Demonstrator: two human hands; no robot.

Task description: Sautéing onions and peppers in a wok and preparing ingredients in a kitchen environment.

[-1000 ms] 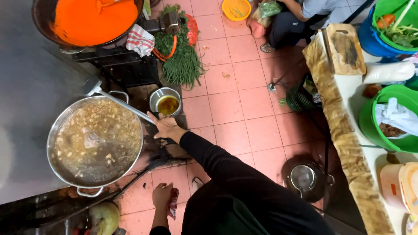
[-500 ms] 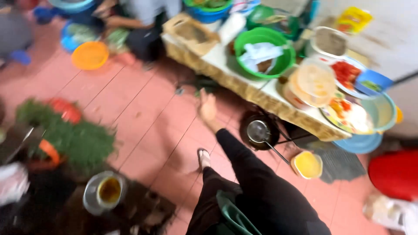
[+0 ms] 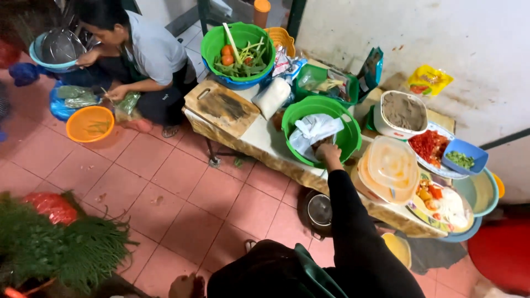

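My right hand [image 3: 328, 152], in a black sleeve, reaches over the near rim of a green bowl [image 3: 348, 118] on a low table [image 3: 259, 138]. The fingers dip into the bowl against a white plastic bag [image 3: 312, 129]; whether they grip anything is hidden. My left hand [image 3: 185, 284] hangs low at the bottom edge, only partly in view, close to the tiled floor.
A wooden cutting board [image 3: 221, 106], a green basin of vegetables [image 3: 238, 49], a lidded plastic tub [image 3: 389, 168] and plates of chopped food [image 3: 433, 146] crowd the table. A small pot [image 3: 319, 212] sits under it. A crouching person [image 3: 141, 60] works beside an orange basin [image 3: 89, 124]. Green herbs [image 3: 61, 248] lie at left.
The view swung from the stove and big pot across the floor to the low table. My right hand left the stove side and now reaches into the green bowl.
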